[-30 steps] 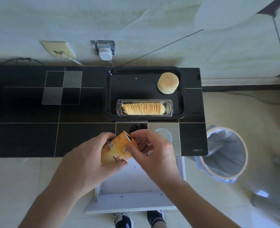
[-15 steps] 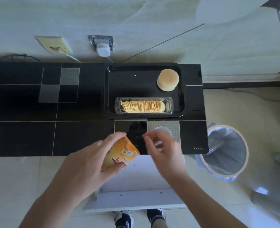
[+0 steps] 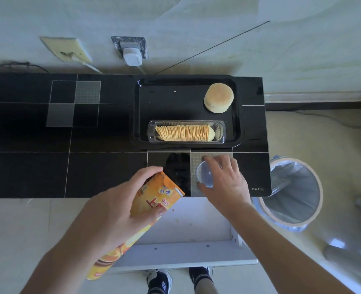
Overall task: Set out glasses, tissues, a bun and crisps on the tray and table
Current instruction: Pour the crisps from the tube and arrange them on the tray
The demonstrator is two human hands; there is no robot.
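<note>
At the lower centre of the frame, an orange crisp carton [image 3: 154,200] is gripped around its upper half by the left hand [image 3: 120,211], fingers wrapped closed on it, its torn-open mouth tilted up and toward the table. Just right of it, a clear round plastic lid [image 3: 205,174] is covered by the right hand [image 3: 224,183], whose fingers are curled loosely over the rim; whether the lid is pinched or merely touched cannot be told. The lid lies on a grey square near the front edge of the black table [image 3: 103,172].

Further back, right of centre, a black tray [image 3: 188,98] is seen on the table. A clear plastic sleeve of stacked crisps [image 3: 186,132] lies along its near side, and a round bun [image 3: 218,97] sits in its far right corner. No glasses or tissues are visible.

Several risks may be judged from here. Loose crumbs could be shaken out of the tilted carton onto the table. The thin lid, flat on a glossy surface, could be slid off the front edge if it is scraped rather than lifted. A lined bin [image 3: 292,192] stands beyond the table's right end, at mid right of the frame; anything pushed off that side could land in it.
</note>
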